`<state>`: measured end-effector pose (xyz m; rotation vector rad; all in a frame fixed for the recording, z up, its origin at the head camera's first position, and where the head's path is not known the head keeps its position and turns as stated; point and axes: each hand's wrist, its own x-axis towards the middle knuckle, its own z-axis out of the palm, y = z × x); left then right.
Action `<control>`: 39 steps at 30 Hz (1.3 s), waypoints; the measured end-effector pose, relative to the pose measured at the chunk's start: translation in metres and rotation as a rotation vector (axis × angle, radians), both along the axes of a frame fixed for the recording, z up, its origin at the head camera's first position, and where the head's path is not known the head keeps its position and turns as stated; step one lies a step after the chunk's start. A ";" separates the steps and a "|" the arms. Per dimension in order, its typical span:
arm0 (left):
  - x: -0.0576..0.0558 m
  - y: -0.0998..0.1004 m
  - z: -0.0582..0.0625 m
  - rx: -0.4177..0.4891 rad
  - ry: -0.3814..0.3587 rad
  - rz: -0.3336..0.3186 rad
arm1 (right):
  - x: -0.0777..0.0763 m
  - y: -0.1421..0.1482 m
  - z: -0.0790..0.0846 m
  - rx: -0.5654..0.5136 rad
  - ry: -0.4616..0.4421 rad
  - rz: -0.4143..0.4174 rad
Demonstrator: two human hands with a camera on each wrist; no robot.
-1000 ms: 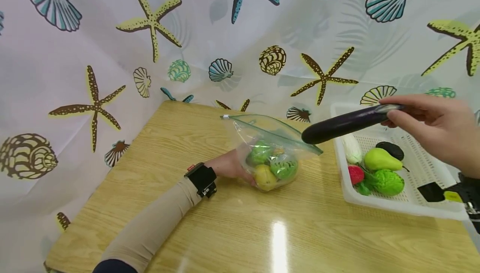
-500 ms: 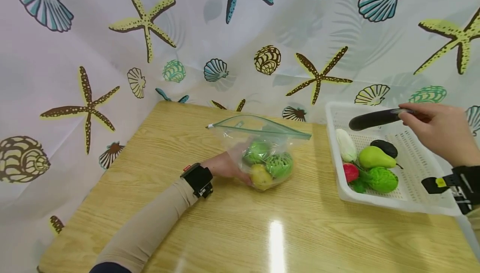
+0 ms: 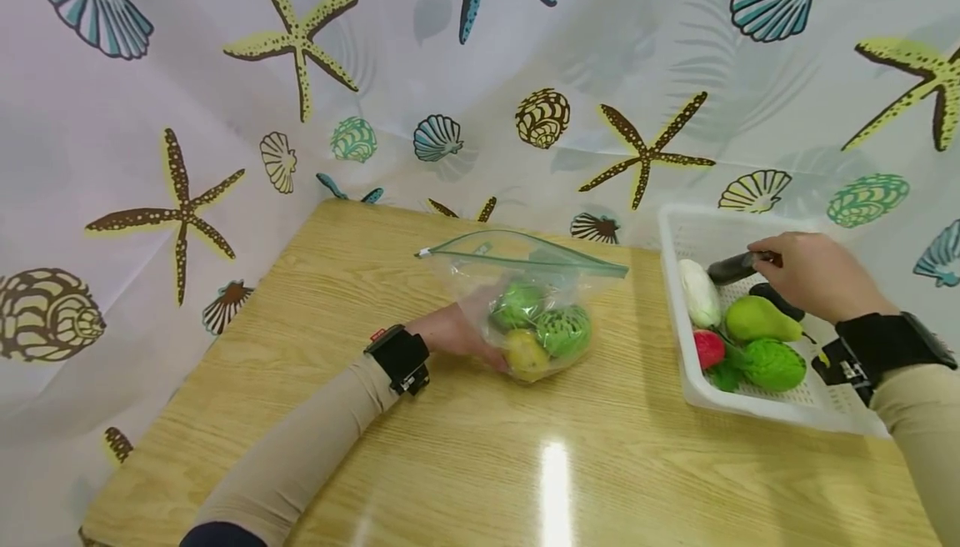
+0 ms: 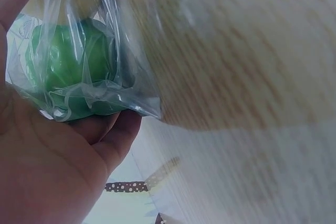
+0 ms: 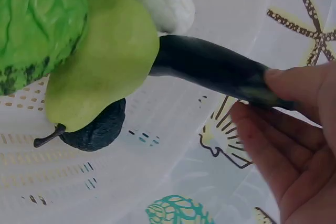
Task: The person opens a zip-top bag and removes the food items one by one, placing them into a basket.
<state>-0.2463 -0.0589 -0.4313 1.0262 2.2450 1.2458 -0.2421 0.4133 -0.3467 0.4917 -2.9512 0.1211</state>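
Note:
My right hand (image 3: 813, 272) pinches a dark eggplant (image 5: 210, 69) by its stem end, thumb on one side and fingers on the other. The eggplant is low over the back left of a white plastic basket (image 3: 750, 414), beside a white vegetable (image 3: 699, 293). My left hand (image 4: 58, 161) holds a clear zip bag (image 3: 525, 263) from its left side, thumb and fingers round the plastic. The bag stands on the table with its green-edged mouth gaping. Inside are a green pepper (image 4: 73, 59), a patterned green ball-shaped item (image 3: 564, 332) and a yellow fruit (image 3: 527, 353).
Also in the basket lie a green pear (image 5: 102, 61), a dark wrinkled avocado-like item (image 5: 100, 129), a red radish (image 3: 708, 349) and a bumpy green vegetable (image 3: 776, 365). A wooden table (image 3: 450, 464) lies beneath. Behind it hangs a shell-patterned curtain (image 3: 480, 80).
My right hand has carried the eggplant away from near the bag's mouth and lowered it into the back of the basket. My left hand keeps its hold on the bag.

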 end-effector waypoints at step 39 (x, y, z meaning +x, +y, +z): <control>-0.014 0.013 -0.013 0.101 0.094 -0.115 | 0.062 -0.212 0.065 -0.246 0.190 0.636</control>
